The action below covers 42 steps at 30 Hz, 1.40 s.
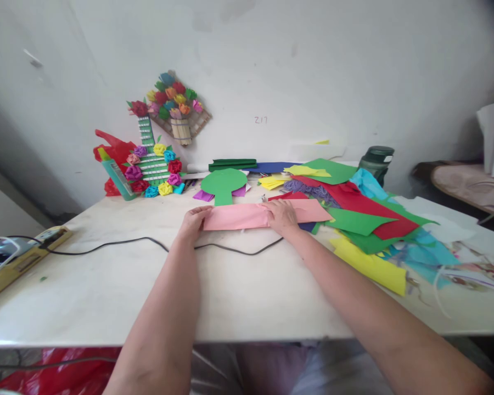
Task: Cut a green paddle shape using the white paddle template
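A long folded strip of pink paper (239, 217) lies crosswise above the white table. Its left end is pinched in my left hand (195, 221), thumb along the near edge. My right hand (282, 216) grips the strip right of its middle, fingers bent over the top, and the paper runs on past it to the right. Just behind the strip is a green paper cutout (224, 182) with a round top and a narrow stem, its lower end covered by the pink paper. Purple paper pieces (203, 195) show beneath the round part.
Coloured paper sheets, red (374, 211), green and yellow (370, 263), pile up at right near a dark bottle (375, 163). A paper-flower guitar (154, 164) and glue bottle (118, 174) stand at left. A black cable (239, 249) crosses the table from a power strip (28, 258).
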Tool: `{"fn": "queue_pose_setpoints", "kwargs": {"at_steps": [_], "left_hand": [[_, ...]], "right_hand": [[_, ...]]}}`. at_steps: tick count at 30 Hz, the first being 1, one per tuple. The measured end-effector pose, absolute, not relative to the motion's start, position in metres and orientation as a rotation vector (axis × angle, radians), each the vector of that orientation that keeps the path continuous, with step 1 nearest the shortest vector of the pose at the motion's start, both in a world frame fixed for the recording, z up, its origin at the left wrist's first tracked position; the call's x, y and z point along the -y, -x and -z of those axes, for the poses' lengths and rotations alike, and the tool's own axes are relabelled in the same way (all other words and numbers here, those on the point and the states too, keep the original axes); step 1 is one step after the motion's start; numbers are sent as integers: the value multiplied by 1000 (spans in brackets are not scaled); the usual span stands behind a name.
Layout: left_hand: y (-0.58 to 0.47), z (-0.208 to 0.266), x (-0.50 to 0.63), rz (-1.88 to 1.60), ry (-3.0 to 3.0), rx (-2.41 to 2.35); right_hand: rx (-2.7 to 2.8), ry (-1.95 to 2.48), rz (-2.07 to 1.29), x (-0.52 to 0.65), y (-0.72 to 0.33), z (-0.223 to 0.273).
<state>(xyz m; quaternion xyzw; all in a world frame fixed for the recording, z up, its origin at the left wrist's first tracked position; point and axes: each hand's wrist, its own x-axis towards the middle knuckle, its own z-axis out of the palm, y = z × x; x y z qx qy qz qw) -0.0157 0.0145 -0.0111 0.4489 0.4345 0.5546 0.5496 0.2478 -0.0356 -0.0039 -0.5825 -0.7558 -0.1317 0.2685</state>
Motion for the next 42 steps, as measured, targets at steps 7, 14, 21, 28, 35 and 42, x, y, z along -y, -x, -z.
{"fn": "queue_pose_setpoints", "kwargs": {"at_steps": [7, 14, 21, 28, 35, 42], "left_hand": [[14, 17, -18, -1342, -1091, -1062], [15, 18, -21, -1407, -1094, -1176], [13, 12, -15, -1303, -1070, -1211], [11, 7, -15, -1356, -1186, -1330], [2, 4, -18, -1444, -1376, -1581], [-9, -4, -13, -1451, -1292, -1486]], "right_hand": [[1990, 1582, 335, 30, -252, 10], [1932, 1623, 362, 21, -264, 13], [1905, 1643, 389, 14, -277, 15], [1886, 1736, 449, 15, -290, 12], [1893, 1520, 584, 34, -277, -8], [1719, 1303, -831, 65, -199, -12]]}}
